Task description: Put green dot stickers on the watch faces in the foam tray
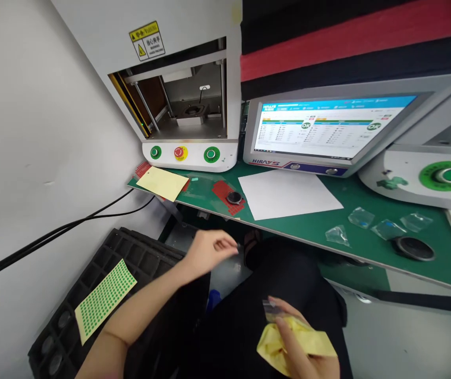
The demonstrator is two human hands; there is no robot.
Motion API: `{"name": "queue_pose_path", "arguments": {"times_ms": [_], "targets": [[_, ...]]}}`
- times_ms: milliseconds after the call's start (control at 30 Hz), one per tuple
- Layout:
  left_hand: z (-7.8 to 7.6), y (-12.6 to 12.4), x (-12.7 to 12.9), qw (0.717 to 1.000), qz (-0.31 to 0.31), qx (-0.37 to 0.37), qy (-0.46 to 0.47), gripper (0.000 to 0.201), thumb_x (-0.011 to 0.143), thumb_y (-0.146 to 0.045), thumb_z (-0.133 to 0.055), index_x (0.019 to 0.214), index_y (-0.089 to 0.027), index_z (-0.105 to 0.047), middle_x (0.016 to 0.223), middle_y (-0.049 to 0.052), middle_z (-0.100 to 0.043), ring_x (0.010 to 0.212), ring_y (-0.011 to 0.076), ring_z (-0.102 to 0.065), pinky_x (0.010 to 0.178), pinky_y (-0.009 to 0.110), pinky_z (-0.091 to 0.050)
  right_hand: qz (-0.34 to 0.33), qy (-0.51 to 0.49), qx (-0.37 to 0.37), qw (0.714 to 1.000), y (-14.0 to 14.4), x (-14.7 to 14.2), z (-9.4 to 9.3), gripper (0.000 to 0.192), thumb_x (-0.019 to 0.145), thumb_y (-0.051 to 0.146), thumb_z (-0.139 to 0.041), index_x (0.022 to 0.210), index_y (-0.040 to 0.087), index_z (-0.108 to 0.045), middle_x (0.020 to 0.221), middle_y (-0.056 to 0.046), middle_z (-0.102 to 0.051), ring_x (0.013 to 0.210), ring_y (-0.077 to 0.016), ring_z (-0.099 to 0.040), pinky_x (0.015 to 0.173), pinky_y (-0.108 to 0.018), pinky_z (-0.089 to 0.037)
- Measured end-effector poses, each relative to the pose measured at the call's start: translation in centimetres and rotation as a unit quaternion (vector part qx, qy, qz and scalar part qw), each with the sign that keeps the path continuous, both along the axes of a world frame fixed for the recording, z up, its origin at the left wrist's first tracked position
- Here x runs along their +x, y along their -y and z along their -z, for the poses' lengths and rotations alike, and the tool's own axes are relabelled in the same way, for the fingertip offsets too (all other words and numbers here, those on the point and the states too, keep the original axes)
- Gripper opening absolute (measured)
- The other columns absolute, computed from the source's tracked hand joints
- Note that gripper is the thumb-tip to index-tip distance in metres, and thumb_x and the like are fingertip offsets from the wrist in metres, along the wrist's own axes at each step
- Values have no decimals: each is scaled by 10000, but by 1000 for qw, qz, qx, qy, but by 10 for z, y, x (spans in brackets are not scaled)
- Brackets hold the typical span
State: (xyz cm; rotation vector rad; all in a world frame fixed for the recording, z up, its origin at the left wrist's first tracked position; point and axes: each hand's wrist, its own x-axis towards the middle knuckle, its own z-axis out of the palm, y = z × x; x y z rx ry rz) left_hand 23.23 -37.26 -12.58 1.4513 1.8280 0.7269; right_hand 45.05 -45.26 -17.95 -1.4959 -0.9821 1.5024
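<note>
Item: your left hand (209, 251), fingers pinched shut on something small, possibly a tiny part, too small to tell, held below the green counter (367, 202) edge. Your right hand (300, 342), at 5 o'clock from it, grips a yellow cloth (284, 345) and a clear bag (274, 310). Round black disc (233, 198) on counter, 12 o'clock of left hand.

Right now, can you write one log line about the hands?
left hand: pinching something tiny, below table edge | right hand: holding yellow cloth, clear bag
</note>
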Motion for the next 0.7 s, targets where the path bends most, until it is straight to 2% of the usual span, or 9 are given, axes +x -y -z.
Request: {"name": "queue_pose_path", "arguments": {"times_ms": [67, 100, 233, 367, 467, 600, 700], "targets": [[9, 30, 24, 994, 52, -47, 88, 103, 730, -193, -757, 763, -152, -669, 698, -8, -701, 644, 106, -645, 619, 183, -489, -21, -33, -44, 998, -1, -1, -2, 566, 748, 586, -692, 1118, 157, -695, 931, -85, -714, 673, -174, -643, 562, -206, -515], [14, 42, 34, 988, 73, -68, 117, 128, 729, -194, -758, 750, -155, -638, 694, -16, -688, 646, 101, -637, 624, 181, -484, -35, -45, -55, 997, -1, -1, -2, 564, 737, 584, -704, 1102, 154, -705, 908, -87, -716, 676, -179, -645, 571, -210, -521], [24, 72, 57, 980, 133, -109, 100, 215, 781, -251, -731, 739, -182, -532, 689, -39, -634, 650, 98, -604, 628, 183, -449, -95, -67, -50, 992, 1, 4, 5, 486, 706, 587, -724, 893, 140, -750, 742, -92, -698, 627, -199, -642, 588, -252, -547], [20, 78, 62, 977, 179, -112, 40, 256, 849, -307, -670, 736, -197, -469, 682, -49, -591, 638, 105, -580, 606, 192, -409, -133, -38, -1, 990, 6, 11, 6, 433, 751, 559, -693, 833, 136, -745, 795, -118, -712, 667, -218, -661, 643, -277, -562], [13, 77, 65, 970, 217, -109, -8, 263, 876, -297, -639, 738, -203, -437, 670, -57, -556, 614, 109, -564, 573, 199, -379, -111, -13, 41, 993, 12, 11, 1, 394, 777, 522, -677, 794, 132, -730, 805, -122, -708, 715, -225, -672, 668, -269, -556], [6, 81, 71, 953, 284, -87, -63, 188, 898, -258, -611, 784, -207, -470, 664, -61, -552, 585, 117, -557, 546, 215, -358, -79, 1, 85, 993, 22, 9, -5, 359, 798, 490, -661, 741, 138, -698, 698, -82, -670, 614, -182, -627, 564, -230, -511], [3, 92, 73, 934, 343, -32, -97, 51, 928, -224, -552, 882, -208, -535, 714, -42, -620, 606, 131, -603, 565, 226, -396, -81, -11, 111, 990, 29, 14, -8, 350, 811, 477, -650, 713, 142, -677, 653, -60, -641, 564, -159, -588, 514, -216, -469]]}}
